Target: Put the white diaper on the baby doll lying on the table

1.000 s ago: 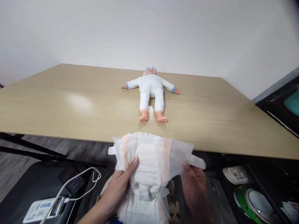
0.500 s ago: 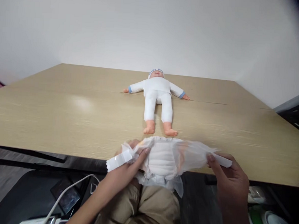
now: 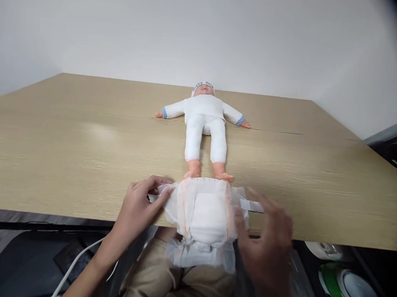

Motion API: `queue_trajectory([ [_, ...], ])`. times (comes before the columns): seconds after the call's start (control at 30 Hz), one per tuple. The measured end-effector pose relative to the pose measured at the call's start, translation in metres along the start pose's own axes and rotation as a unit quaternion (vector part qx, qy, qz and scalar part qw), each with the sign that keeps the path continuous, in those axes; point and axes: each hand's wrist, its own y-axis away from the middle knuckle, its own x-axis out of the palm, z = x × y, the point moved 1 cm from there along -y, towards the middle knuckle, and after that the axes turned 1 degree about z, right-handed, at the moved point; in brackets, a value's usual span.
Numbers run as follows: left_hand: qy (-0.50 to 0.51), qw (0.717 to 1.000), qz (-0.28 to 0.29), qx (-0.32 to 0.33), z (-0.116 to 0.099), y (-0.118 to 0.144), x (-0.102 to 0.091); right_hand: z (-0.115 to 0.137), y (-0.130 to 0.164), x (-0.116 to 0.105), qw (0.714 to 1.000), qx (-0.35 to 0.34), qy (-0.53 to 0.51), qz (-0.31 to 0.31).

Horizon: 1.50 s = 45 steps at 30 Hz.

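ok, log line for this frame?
left hand: grips diaper left tab | right hand: blurred, at right tab | diaper: on table edge, below doll feet

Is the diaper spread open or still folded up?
Spread open. The diaper lies flat over the table edge, side tabs out, left hand on one wing, right hand blurred at the other.

We've got the diaper [image 3: 204,213] on the table's [image 3: 68,159] near edge, doll [image 3: 204,122] lying right behind it.
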Motion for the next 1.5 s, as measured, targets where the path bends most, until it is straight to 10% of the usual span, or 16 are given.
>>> queue_trajectory([
  [0.23,-0.004,1.000,0.023,0.018,0.003,0.003,-0.015,0.054,0.014,0.036,0.950,-0.100,-0.086,0.284],
  [0.5,-0.154,0.986,0.003,0.062,0.008,-0.039,-0.050,0.039,0.004,0.044,0.935,-0.135,-0.054,0.322],
  [0.73,-0.361,0.853,0.059,0.371,-0.047,-0.120,0.006,0.031,-0.007,0.045,0.924,-0.167,-0.047,0.341],
  [0.93,-0.418,0.743,0.161,0.497,-0.070,-0.149,0.033,0.021,-0.014,0.042,0.910,-0.194,-0.053,0.363],
  [1.27,-0.162,0.833,0.255,0.463,-0.088,-0.174,0.043,0.009,-0.018,0.048,0.897,-0.200,-0.049,0.391],
  [1.5,-0.001,0.863,0.231,0.449,-0.124,-0.197,0.007,-0.001,-0.051,0.070,0.877,-0.187,-0.050,0.440],
])
